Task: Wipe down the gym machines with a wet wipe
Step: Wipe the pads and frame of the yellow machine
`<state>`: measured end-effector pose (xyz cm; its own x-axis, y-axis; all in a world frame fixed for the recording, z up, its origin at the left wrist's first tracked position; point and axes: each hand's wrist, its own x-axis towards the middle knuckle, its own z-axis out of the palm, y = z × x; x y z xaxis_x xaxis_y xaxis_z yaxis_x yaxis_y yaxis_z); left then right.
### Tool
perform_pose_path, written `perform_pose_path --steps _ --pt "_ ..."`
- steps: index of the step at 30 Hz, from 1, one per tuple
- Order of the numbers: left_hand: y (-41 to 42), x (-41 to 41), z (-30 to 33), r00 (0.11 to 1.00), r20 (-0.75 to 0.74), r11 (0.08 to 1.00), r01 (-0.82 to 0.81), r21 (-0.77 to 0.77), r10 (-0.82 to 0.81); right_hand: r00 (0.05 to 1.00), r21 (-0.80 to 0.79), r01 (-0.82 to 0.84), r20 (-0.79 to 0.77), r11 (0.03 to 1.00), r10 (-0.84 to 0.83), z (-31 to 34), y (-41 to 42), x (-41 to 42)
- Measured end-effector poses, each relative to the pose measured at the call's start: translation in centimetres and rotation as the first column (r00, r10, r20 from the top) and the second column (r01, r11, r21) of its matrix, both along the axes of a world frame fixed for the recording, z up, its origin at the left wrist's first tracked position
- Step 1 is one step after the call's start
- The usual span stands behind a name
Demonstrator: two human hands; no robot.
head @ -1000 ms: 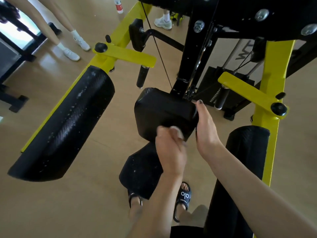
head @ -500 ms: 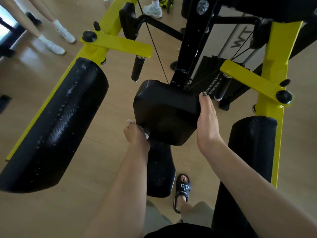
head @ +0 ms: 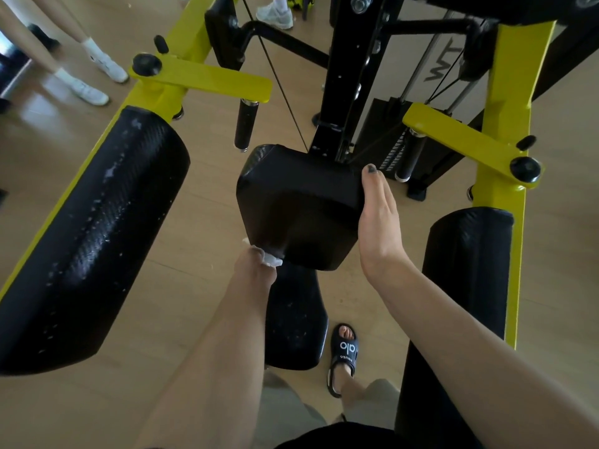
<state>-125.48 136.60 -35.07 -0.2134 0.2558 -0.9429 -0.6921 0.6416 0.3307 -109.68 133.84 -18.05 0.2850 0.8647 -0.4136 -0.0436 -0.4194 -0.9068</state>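
A long black arm pad (head: 94, 238) on its yellow frame (head: 168, 92) fills the left. The left hand (head: 256, 264) pinches a white wet wipe (head: 271, 260) against the lower left edge of the black chest pad (head: 298, 205); its fingers are mostly hidden. The right hand (head: 377, 228) lies flat along the pad's right side, fingers pressed together.

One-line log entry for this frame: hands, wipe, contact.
left hand: grips white wet wipe, at lower left edge of black padded block | right hand: flat against block's right side | phase: wiping
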Motion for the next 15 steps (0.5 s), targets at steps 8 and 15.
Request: perform_pose_path --steps 8,15 --pt "-2.2 2.5 0.3 0.990 -0.051 0.984 -0.128 0.121 0.134 1.000 0.028 -0.025 -0.017 0.999 0.025 -0.1 -0.1 0.0" --pt "-2.8 1.6 -0.2 0.888 -0.384 0.958 0.285 0.029 -0.252 1.000 0.037 -0.010 -0.009 0.999 0.010 -0.2 -0.1 -0.2"
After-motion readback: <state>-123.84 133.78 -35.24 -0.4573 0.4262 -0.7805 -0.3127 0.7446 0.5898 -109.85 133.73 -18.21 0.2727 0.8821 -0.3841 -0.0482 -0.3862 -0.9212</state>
